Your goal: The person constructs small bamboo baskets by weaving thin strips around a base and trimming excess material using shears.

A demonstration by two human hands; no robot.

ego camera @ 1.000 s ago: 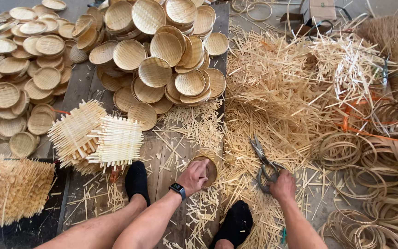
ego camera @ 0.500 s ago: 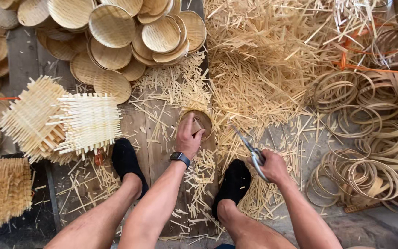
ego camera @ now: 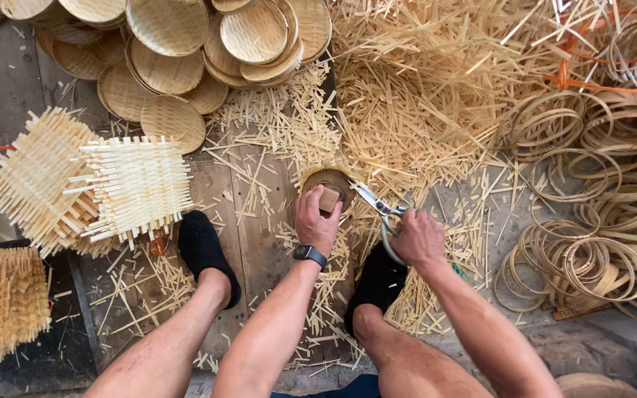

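Both hands are gripping something: the left hand [ego camera: 317, 221] is pressing down with fingers curled onto a small wooden block [ego camera: 329, 199] sitting on top of a round woven bamboo disc [ego camera: 326, 180], while the right hand [ego camera: 418, 237] is closing its grip through the handles of metal scissors [ego camera: 379, 210], whose blades are standing parted and pointing far-left toward the disc's edge. The disc is lying on the wooden plank floor [ego camera: 256, 199], just far of the person's two black-socked feet, near the middle of the scene.

Going by size, a broad heap of bamboo offcuts [ego camera: 422, 96] is filling the far right half, spilling down around the disc and the right foot [ego camera: 377, 284]. A pile of finished round woven trays [ego camera: 208, 44] is stacking up at the far left, overlapping one another. Coils of bamboo hoops [ego camera: 599, 258] are lying to the right, well apart from the hands. Two square woven mats with loose ends [ego camera: 138, 184] are resting to the left, one overlapping the other, just beside the left foot [ego camera: 204, 247]. A bristly mat bundle [ego camera: 1, 302] is sitting at the near left edge. A dark smartwatch [ego camera: 310, 255] is circling the left wrist.
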